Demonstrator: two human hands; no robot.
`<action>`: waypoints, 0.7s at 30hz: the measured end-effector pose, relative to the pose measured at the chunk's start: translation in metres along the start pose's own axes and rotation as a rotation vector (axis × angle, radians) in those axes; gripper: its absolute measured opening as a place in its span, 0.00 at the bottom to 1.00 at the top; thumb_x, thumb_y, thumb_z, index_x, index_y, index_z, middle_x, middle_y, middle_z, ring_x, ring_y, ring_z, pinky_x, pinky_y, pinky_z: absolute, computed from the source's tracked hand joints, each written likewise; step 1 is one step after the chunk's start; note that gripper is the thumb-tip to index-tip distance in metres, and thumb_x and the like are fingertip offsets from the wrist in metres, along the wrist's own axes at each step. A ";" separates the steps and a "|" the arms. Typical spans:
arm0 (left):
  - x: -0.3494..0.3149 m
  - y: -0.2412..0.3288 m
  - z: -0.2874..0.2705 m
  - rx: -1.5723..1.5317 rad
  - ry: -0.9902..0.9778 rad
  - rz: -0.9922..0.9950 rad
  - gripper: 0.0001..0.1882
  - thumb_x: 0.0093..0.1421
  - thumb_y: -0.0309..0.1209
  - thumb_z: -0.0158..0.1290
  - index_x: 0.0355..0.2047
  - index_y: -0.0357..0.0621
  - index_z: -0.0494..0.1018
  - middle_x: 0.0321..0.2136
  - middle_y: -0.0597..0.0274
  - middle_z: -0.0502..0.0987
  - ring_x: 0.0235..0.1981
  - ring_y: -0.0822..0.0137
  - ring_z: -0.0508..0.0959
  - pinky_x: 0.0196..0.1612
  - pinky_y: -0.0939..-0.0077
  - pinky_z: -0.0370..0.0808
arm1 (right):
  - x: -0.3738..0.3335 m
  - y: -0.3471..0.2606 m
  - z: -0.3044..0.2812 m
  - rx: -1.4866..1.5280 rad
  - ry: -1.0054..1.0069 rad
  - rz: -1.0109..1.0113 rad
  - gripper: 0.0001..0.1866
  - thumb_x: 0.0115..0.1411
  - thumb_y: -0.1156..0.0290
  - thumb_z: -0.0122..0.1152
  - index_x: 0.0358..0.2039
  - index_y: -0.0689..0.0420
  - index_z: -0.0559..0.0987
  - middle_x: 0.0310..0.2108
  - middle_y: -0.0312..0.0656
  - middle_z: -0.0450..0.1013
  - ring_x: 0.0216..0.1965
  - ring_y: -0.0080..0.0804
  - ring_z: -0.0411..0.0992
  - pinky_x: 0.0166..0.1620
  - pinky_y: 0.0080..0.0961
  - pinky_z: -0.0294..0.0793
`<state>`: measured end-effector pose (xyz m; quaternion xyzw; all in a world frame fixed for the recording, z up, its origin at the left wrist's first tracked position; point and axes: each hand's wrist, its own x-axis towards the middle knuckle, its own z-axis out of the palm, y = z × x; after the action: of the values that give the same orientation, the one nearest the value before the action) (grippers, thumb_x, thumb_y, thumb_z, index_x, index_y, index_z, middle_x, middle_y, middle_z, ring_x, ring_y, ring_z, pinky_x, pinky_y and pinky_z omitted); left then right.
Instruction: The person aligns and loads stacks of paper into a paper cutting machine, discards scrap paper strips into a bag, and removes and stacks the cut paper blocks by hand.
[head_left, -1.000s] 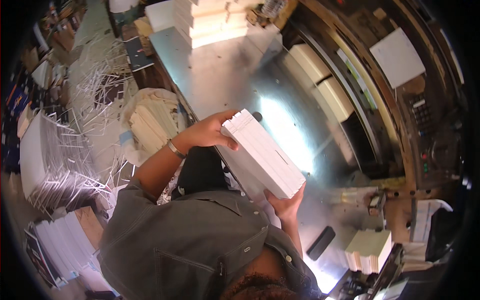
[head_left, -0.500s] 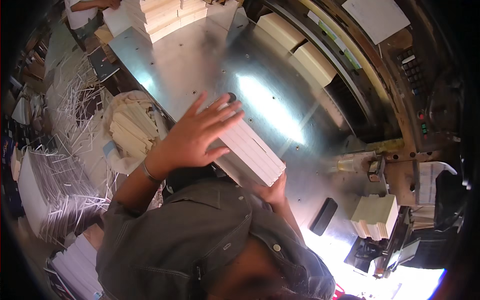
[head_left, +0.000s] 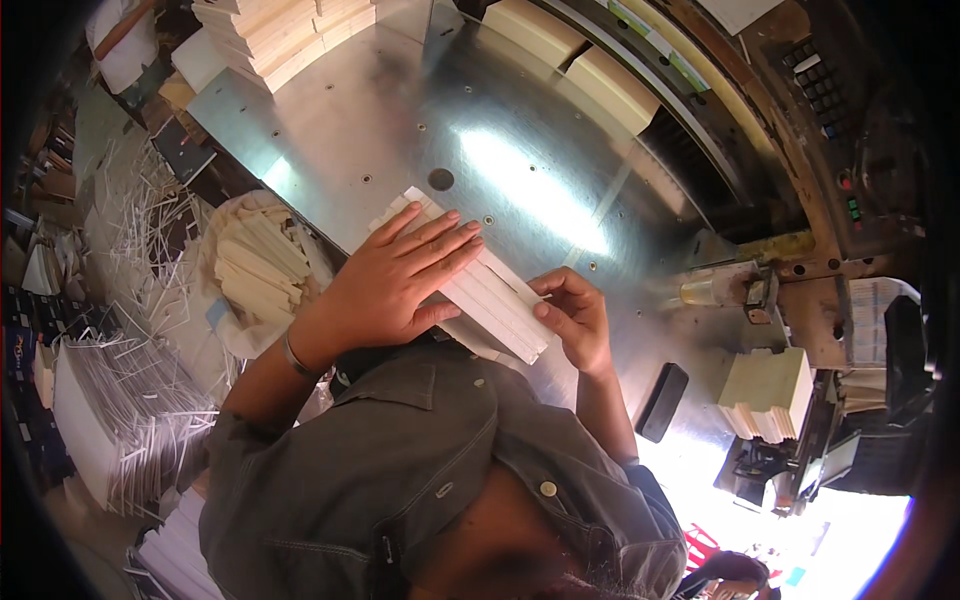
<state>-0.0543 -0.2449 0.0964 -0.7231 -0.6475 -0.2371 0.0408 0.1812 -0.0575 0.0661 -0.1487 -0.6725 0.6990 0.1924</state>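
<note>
A narrow stack of white paper blocks (head_left: pixel 500 303), several side by side with thin seams between them, lies at the near edge of the metal table. My left hand (head_left: pixel 400 270) rests flat across its far left part, fingers stretched out and thumb apart. At the right side of the stack, my right hand (head_left: pixel 578 318) has bent fingers and thumb closed on the edge. Part of the stack is hidden under my left palm.
The metal table (head_left: pixel 375 125) carries a tall paper stack (head_left: pixel 290 40) at the far left. To the right are a black oblong block (head_left: pixel 662 402) and a cream paper stack (head_left: pixel 768 392). A sack of paper offcuts (head_left: pixel 262 262) and loose strips (head_left: pixel 150 230) lie left of the table.
My right hand has come up from beneath the near end of the stack to its right side. My left hand has lowered flat onto the top. The view has shifted slightly.
</note>
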 end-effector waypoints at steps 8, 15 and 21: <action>-0.003 -0.003 0.002 -0.011 0.016 0.017 0.34 0.60 0.49 0.59 0.64 0.50 0.71 0.66 0.62 0.70 0.69 0.57 0.67 0.73 0.48 0.55 | 0.002 -0.005 0.004 0.055 -0.001 0.066 0.17 0.60 0.69 0.72 0.44 0.65 0.78 0.40 0.39 0.76 0.41 0.23 0.72 0.45 0.23 0.69; -0.004 -0.001 0.001 -0.023 0.030 0.014 0.32 0.60 0.49 0.59 0.62 0.49 0.74 0.65 0.61 0.72 0.68 0.57 0.67 0.72 0.48 0.57 | 0.010 -0.011 -0.007 0.023 0.089 0.066 0.10 0.62 0.77 0.66 0.43 0.64 0.79 0.39 0.39 0.78 0.40 0.22 0.73 0.45 0.21 0.72; -0.006 0.002 0.000 -0.023 0.039 0.002 0.32 0.60 0.50 0.59 0.61 0.48 0.74 0.64 0.61 0.72 0.68 0.56 0.67 0.72 0.47 0.57 | 0.019 -0.009 -0.033 -0.174 0.239 0.080 0.09 0.61 0.81 0.66 0.42 0.64 0.80 0.36 0.37 0.78 0.38 0.20 0.74 0.43 0.19 0.73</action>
<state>-0.0528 -0.2503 0.0942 -0.7193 -0.6433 -0.2583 0.0453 0.1801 -0.0189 0.0739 -0.2739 -0.6963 0.6226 0.2295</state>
